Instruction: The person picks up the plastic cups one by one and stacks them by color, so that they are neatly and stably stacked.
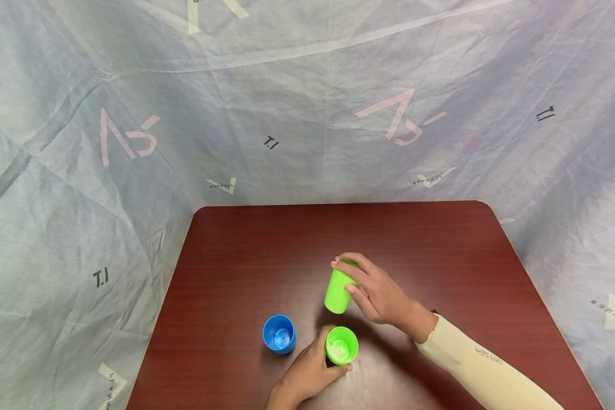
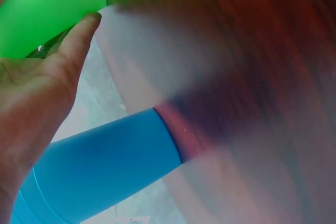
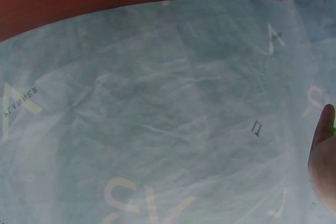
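Note:
In the head view my right hand grips a green cup near its upper end, holding it tilted over the table. Just below it, a second green cup has its mouth facing up, and my left hand curls its fingers and thumb round it. Left of that hand stand nested blue cups, mouth up. The left wrist view shows the green cup in the left hand and the blue cups beside it. Only part of the right hand appears in the right wrist view.
A dark red wooden table with rounded corners lies under the hands. Pale grey printed cloth hangs behind it and along both sides, close to the table's edges.

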`<move>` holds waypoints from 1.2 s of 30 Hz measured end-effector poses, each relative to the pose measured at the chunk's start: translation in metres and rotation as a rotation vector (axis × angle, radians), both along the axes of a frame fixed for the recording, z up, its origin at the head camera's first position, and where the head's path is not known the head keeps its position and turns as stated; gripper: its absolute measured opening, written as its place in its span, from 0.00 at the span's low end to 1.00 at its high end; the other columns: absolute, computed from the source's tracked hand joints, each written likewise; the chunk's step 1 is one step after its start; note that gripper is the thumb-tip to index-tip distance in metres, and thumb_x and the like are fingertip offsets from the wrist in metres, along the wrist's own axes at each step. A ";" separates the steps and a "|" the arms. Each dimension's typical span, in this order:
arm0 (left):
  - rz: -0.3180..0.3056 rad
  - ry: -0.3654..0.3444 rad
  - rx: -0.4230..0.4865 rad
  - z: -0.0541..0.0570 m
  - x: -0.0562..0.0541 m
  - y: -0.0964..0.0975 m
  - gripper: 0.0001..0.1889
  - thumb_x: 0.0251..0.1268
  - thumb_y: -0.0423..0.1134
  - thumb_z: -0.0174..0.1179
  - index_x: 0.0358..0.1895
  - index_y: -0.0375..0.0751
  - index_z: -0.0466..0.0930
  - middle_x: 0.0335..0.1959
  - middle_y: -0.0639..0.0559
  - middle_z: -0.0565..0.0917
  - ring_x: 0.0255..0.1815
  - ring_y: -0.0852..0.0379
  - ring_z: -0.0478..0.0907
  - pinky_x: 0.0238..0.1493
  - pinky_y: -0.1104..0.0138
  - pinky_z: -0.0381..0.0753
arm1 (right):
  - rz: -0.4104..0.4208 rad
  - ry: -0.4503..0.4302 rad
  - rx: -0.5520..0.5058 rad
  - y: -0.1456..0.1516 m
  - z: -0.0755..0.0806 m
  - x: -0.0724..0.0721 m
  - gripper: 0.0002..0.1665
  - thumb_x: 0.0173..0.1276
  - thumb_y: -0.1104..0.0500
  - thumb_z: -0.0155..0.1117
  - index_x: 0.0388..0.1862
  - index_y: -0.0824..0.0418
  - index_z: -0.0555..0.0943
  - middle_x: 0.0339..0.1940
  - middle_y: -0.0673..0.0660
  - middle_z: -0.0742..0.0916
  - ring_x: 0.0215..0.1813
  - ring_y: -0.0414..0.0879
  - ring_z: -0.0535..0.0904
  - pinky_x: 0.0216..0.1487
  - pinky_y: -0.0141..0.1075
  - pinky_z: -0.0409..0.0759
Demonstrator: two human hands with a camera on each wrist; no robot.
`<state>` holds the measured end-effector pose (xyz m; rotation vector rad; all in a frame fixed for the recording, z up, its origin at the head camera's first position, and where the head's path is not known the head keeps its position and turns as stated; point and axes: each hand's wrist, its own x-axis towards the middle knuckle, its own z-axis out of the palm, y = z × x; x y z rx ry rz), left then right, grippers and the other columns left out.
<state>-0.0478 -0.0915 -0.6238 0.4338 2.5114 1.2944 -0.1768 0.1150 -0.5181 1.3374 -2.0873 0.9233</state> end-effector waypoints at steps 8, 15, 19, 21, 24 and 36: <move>0.017 0.074 0.021 -0.002 0.001 0.001 0.40 0.65 0.53 0.75 0.75 0.54 0.63 0.62 0.57 0.82 0.60 0.61 0.82 0.62 0.59 0.83 | 0.033 0.046 -0.041 -0.002 0.003 0.009 0.30 0.88 0.51 0.39 0.68 0.70 0.79 0.59 0.66 0.83 0.59 0.54 0.81 0.58 0.41 0.79; 0.026 0.151 0.009 -0.006 0.002 0.002 0.42 0.65 0.51 0.75 0.77 0.50 0.61 0.61 0.55 0.83 0.57 0.59 0.83 0.59 0.59 0.84 | 0.065 0.076 -0.056 -0.001 0.000 0.016 0.29 0.86 0.52 0.40 0.65 0.72 0.80 0.57 0.67 0.84 0.58 0.54 0.81 0.60 0.42 0.80; 0.035 0.176 -0.004 -0.008 0.000 0.004 0.40 0.65 0.50 0.75 0.74 0.46 0.62 0.58 0.53 0.84 0.56 0.59 0.83 0.57 0.59 0.84 | 0.073 0.083 -0.047 -0.001 -0.002 0.018 0.29 0.86 0.53 0.40 0.64 0.71 0.80 0.57 0.67 0.84 0.58 0.54 0.81 0.59 0.42 0.81; 0.041 0.164 -0.007 -0.008 -0.001 0.005 0.40 0.65 0.51 0.75 0.74 0.46 0.62 0.58 0.53 0.84 0.55 0.60 0.83 0.56 0.59 0.84 | 0.073 0.080 -0.043 -0.001 -0.004 0.019 0.29 0.85 0.53 0.40 0.64 0.71 0.80 0.57 0.67 0.84 0.58 0.54 0.81 0.59 0.43 0.81; 0.046 0.134 -0.001 -0.008 -0.003 0.007 0.40 0.65 0.52 0.75 0.74 0.47 0.62 0.58 0.54 0.84 0.55 0.61 0.83 0.57 0.60 0.84 | 0.075 0.076 -0.045 -0.001 -0.005 0.022 0.28 0.85 0.53 0.41 0.62 0.71 0.81 0.57 0.67 0.84 0.57 0.54 0.82 0.58 0.43 0.81; 0.062 0.107 -0.009 -0.005 -0.008 0.009 0.40 0.66 0.52 0.74 0.75 0.48 0.62 0.60 0.53 0.84 0.57 0.61 0.82 0.59 0.59 0.84 | 0.102 0.091 -0.063 -0.006 -0.014 0.034 0.27 0.82 0.51 0.45 0.59 0.70 0.82 0.54 0.66 0.83 0.55 0.53 0.82 0.56 0.43 0.82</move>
